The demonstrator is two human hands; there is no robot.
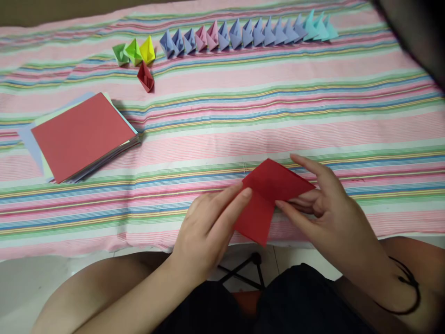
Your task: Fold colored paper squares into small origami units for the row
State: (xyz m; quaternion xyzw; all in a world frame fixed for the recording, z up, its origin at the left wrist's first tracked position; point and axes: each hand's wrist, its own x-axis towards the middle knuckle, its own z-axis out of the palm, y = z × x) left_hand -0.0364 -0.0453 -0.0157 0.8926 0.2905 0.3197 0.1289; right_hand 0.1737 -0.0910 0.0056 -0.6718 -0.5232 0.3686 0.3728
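Observation:
A folded sheet of red paper (259, 211) is near the front edge of the table, with a crease across its middle and a notch on its lower right side. My left hand (212, 222) holds its left side, with the thumb and fingertips on the paper. At the right corner, my right hand (323, 204) grips the paper between the thumb and the curled fingers. The right index finger reaches out past the far edge. What the fingers do under the paper is hidden.
A stack of coloured paper (83, 137) with a red sheet on top lies at the left. Along the back stands a row of folded paper boats (236, 35) in several colours. A dark red boat (146, 77) sits before the green and yellow ones. A striped cloth (194, 139) covers the table.

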